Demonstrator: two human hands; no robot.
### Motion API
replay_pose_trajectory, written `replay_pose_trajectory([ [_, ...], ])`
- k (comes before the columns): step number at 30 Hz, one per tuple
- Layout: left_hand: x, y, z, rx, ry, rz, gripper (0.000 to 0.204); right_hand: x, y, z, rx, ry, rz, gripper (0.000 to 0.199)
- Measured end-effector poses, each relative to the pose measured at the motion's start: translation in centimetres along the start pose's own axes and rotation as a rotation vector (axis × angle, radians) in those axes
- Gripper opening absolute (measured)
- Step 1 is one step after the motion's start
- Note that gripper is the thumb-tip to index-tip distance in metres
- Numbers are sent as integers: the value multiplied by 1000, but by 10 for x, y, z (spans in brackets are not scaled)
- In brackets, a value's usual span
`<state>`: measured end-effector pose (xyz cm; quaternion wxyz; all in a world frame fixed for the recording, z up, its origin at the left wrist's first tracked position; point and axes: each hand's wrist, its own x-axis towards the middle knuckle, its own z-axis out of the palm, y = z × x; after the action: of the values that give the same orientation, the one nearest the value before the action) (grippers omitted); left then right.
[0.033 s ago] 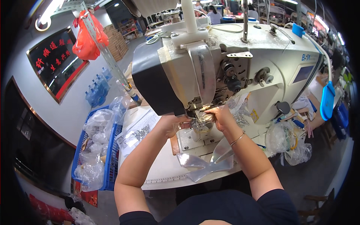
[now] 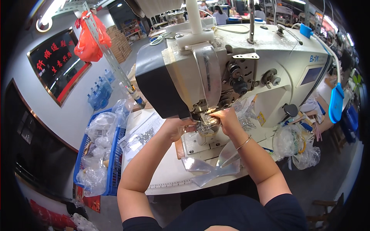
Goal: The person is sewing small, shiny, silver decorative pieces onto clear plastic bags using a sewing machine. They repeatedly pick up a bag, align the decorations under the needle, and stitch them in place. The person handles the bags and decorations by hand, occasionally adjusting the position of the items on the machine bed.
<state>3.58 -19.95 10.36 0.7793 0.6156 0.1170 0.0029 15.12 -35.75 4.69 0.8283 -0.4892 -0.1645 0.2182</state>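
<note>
Both hands work under the head of a large off-white industrial sewing machine (image 2: 246, 57). My left hand (image 2: 175, 129) and my right hand (image 2: 227, 117) pinch a small shiny clear piece (image 2: 208, 126) at the needle area, one from each side. The right wrist wears a thin bangle. From that spot, clear plastic strips (image 2: 216, 167) trail across the machine bed and over the front edge of the white table (image 2: 165, 177). The needle itself is hidden behind my fingers.
A blue basket (image 2: 115, 165) full of clear plastic bags (image 2: 96, 154) stands at the table's left. A bag of small metal parts (image 2: 140, 136) lies on the table. More clear bags (image 2: 293, 142) sit at the right. A red-orange bag (image 2: 90, 38) hangs upper left.
</note>
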Motion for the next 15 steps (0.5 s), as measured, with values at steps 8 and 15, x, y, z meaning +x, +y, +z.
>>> replay_pose_trajectory([
  [8, -3, -1, 2, -31, 5, 11, 38, -7, -13, 4, -69, -61, -40, 9],
  [15, -8, 4, 9, -30, 37, 30, 38, 18, 20, -23, -496, -131, -496, 13],
])
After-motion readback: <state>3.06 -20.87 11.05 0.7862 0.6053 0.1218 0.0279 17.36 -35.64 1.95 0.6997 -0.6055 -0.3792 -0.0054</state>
